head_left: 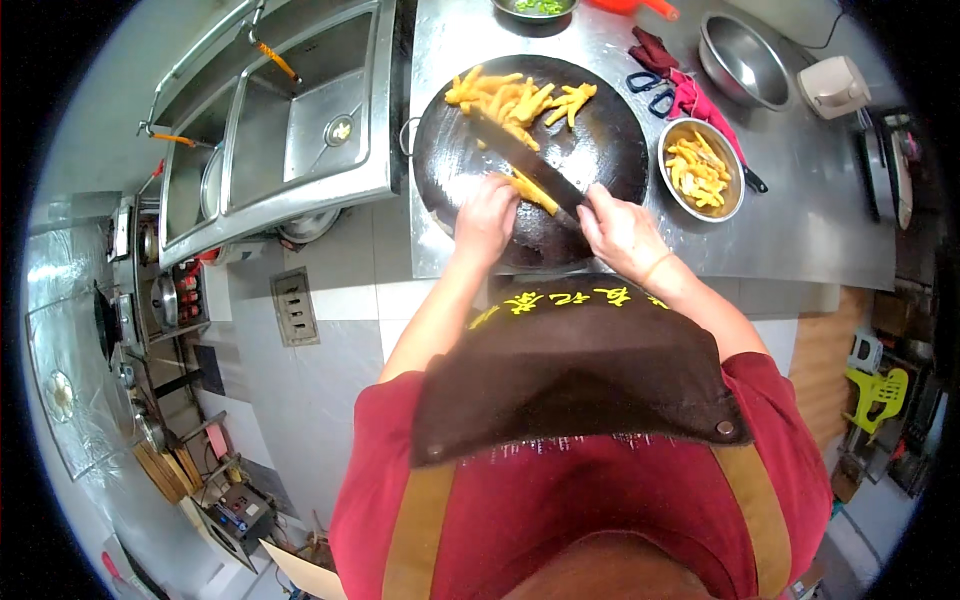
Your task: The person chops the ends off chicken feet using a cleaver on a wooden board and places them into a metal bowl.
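Note:
A round dark chopping block (600,161) lies before me on the steel table. My right hand (624,234) grips a cleaver (536,166), its long blade slanting up and left across the block. Under my left hand (486,217) is a yellow chicken foot (534,193), held by the fingers close to the blade. Beyond the blade sits a pile of yellow chicken feet (499,97), with one chicken foot (571,103) at the pile's right. A steel bowl (739,202) to the right of the block holds cut chicken feet pieces (697,171).
Right of the block, scissors (651,93) with dark handles lie beside a pink cloth (694,97). Farther back are a large steel bowl (742,64) and a dish of chopped greens (536,9). A steel double sink (300,135) stands at the left, past the edge of the steel table (817,202).

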A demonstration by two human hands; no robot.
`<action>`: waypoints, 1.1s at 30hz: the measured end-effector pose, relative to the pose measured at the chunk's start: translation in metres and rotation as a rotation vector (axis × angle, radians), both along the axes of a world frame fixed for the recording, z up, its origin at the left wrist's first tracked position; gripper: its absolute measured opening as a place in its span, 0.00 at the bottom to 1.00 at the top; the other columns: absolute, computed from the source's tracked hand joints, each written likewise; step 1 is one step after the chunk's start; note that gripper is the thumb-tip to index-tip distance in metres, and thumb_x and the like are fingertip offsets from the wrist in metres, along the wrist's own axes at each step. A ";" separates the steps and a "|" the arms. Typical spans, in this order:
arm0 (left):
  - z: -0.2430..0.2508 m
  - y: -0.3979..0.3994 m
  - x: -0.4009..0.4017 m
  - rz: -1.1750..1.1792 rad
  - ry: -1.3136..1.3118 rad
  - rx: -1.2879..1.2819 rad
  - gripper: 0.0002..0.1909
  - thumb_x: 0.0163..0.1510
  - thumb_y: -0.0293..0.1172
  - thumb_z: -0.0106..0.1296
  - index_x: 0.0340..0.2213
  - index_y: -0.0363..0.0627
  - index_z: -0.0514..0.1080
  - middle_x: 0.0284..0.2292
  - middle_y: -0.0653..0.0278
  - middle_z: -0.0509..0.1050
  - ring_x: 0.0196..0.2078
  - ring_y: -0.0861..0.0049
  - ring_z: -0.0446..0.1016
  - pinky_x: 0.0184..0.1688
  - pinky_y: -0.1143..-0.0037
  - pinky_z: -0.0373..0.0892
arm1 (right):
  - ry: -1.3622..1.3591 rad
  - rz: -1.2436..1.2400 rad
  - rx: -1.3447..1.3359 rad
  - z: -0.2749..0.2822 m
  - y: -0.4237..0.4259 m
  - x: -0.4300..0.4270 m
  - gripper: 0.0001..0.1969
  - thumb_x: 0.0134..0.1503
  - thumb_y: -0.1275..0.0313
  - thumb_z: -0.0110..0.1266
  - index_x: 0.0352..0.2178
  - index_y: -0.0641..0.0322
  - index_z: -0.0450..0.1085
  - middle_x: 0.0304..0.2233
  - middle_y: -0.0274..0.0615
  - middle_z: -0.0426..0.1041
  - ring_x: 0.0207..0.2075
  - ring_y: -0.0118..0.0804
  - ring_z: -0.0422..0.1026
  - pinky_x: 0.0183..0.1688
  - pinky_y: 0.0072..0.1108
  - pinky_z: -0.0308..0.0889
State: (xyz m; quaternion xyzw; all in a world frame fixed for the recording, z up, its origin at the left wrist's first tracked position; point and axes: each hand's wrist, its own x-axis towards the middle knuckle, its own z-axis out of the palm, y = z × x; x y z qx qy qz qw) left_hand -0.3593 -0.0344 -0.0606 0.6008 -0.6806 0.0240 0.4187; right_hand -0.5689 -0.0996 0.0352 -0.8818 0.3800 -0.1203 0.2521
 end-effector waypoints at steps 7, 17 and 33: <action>-0.003 0.001 0.001 -0.016 0.014 0.077 0.08 0.43 0.22 0.56 0.29 0.42 0.71 0.29 0.59 0.72 0.34 0.62 0.71 0.38 0.69 0.68 | 0.145 0.038 0.014 -0.001 -0.004 0.010 0.09 0.57 0.68 0.44 0.32 0.65 0.61 0.22 0.57 0.71 0.26 0.60 0.72 0.32 0.45 0.66; -0.009 0.000 0.000 -0.005 0.028 0.052 0.07 0.42 0.21 0.57 0.27 0.42 0.71 0.29 0.60 0.72 0.33 0.62 0.71 0.38 0.70 0.68 | 0.264 -0.011 0.133 -0.016 -0.004 0.024 0.11 0.57 0.67 0.41 0.35 0.65 0.62 0.26 0.60 0.73 0.30 0.61 0.72 0.35 0.45 0.66; 0.006 -0.009 -0.015 -0.061 -0.052 0.049 0.10 0.43 0.24 0.56 0.31 0.45 0.72 0.32 0.62 0.70 0.38 0.63 0.68 0.41 0.68 0.66 | 0.254 -0.095 0.117 -0.019 -0.011 -0.018 0.11 0.57 0.65 0.46 0.32 0.63 0.59 0.21 0.62 0.69 0.29 0.65 0.69 0.31 0.46 0.63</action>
